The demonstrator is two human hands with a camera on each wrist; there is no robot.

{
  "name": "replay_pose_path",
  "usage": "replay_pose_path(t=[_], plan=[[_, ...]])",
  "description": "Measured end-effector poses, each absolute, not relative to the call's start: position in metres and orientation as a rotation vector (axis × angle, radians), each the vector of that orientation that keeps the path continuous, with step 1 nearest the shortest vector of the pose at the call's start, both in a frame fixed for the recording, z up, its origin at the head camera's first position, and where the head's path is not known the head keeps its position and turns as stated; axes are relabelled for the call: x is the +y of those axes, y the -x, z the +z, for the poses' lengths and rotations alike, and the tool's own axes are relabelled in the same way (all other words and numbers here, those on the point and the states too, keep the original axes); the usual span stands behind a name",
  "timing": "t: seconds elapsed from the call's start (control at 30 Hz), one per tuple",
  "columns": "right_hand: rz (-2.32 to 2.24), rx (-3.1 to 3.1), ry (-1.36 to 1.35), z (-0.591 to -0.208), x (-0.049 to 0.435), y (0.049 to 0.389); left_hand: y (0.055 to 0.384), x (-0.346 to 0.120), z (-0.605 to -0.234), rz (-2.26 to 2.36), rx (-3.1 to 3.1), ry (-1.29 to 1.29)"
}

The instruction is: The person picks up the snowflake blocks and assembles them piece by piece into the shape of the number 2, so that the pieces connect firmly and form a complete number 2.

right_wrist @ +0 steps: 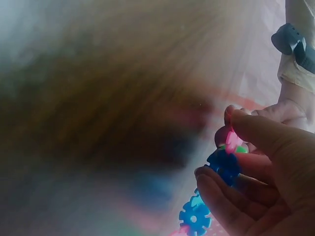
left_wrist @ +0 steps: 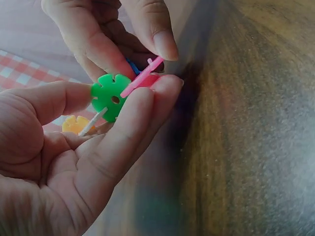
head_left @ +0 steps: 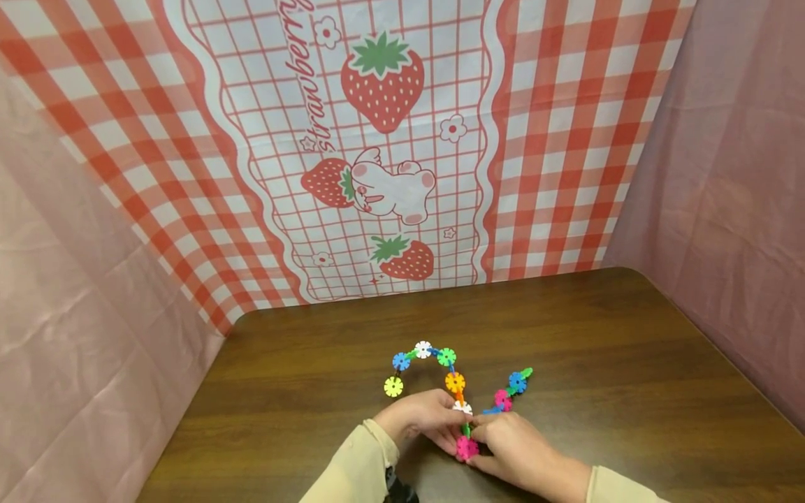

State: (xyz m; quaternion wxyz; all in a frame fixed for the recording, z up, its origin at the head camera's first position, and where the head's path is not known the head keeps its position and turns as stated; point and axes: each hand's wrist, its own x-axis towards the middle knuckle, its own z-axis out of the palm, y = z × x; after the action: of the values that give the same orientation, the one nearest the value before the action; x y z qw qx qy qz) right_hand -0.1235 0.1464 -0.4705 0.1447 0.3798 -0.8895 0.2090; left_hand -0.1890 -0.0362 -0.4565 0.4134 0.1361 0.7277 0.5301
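A curved chain of slotted, interlocking plastic discs in several colours lies on the table and runs into my hands. With thumb and fingers, my left hand holds its near end by a green disc; its fingers also touch a pink disc. My right hand pinches that pink disc between thumb and fingers. A blue disc sits against the right fingers, next to the pink one. From the right hand a shorter chain, with another blue disc, extends away over the table.
The brown wooden table has rounded far corners. Behind it hangs a red-and-white checked cloth with strawberry prints. Pink cloth hangs at both sides. A dark wrist strap is on the left sleeve.
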Motion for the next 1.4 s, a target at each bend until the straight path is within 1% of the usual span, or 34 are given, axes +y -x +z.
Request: replay_pose_path(t=[0.33, 0.7, 1.0, 1.4], plan=[[0.601, -2.543, -1.203, -0.470, 0.149, 0.124, 0.189, -0.036, -0.452, 1.240, 1.807, -0.364], [0.490, -2.488, -1.243, -0.471, 0.152, 0.125, 0.189, -0.032, -0.455, 1.281, 1.753, -0.356], [0.488, -2.523, -1.211, -0.472, 0.149, 0.122, 0.186, -0.031, -0.460, 1.300, 1.755, -0.300], [0.586, -2.605, -1.017, -0.473, 0.140, 0.118, 0.180, -0.023, -0.459, 1.200, 1.948, -0.299]])
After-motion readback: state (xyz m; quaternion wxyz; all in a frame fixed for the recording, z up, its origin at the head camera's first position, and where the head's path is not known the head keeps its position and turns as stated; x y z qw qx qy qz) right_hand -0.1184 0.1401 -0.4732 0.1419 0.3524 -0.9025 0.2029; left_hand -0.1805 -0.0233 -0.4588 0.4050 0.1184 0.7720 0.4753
